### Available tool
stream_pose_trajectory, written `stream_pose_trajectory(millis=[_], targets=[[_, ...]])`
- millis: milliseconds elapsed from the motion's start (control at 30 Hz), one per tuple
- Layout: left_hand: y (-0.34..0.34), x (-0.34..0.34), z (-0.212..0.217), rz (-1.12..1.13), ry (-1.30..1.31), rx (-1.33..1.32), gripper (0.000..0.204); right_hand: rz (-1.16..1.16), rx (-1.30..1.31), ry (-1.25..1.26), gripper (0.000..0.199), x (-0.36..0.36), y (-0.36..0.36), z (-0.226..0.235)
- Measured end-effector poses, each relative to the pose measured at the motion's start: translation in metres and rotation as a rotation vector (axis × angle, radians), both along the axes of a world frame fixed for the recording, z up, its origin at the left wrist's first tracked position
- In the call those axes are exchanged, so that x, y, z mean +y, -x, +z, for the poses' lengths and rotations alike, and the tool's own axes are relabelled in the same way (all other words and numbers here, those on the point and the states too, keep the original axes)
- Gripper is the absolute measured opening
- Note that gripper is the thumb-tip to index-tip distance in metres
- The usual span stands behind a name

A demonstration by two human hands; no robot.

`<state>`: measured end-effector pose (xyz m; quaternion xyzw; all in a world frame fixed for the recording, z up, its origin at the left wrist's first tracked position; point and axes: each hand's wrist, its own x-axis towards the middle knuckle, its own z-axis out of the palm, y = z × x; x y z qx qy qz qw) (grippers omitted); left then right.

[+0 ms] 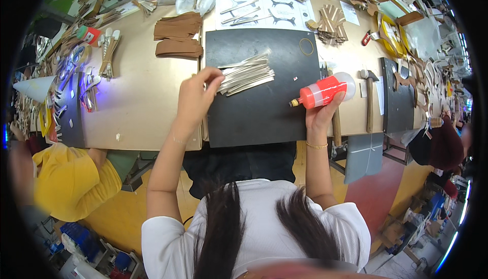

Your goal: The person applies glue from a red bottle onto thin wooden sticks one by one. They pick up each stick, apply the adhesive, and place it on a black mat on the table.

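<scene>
My right hand (pixel 321 118) is wrapped round a squeeze bottle (pixel 328 90) with a red cap, a red label and a clear base. The bottle is tilted over the right side of a black mat (pixel 254 119), its dark nozzle pointing left and slightly down. On the mat lies a fanned bundle of thin, shiny, pale strips (pixel 249 74). My left hand (pixel 201 90) is at the left ends of these strips, thumb and forefinger brought together in a pinch. Whether a strip is between the fingertips is too small to make out.
Stacked brown strips (pixel 178 37) lie left of the mat. Behind it is a printed sheet (pixel 264 4) with more strips on top. A hammer (pixel 369 101) lies to the right. Someone in a yellow top (pixel 68 180) is close on the left. A rubber band (pixel 306 46) rests on the mat.
</scene>
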<state>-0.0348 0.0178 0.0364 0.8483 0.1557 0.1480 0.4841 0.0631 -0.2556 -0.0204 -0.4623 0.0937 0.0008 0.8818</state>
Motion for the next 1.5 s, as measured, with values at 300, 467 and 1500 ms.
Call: stream_pose_trajectory(millis=[300, 467, 1500], targets=[[0.058, -0.056, -0.016, 0.096, 0.264, 0.145, 0.015, 0.048, -0.282, 0.205, 0.067, 0.0, 0.001, 0.001], [0.065, -0.056, -0.023, 0.135, 0.259, 0.184, 0.017, 0.086, -0.43, 0.413, 0.062, 0.007, 0.008, 0.007], [0.071, -0.06, -0.032, 0.08, 0.094, 0.125, 0.02, 0.388, -0.364, 0.316, 0.04, 0.059, 0.04, 0.006]])
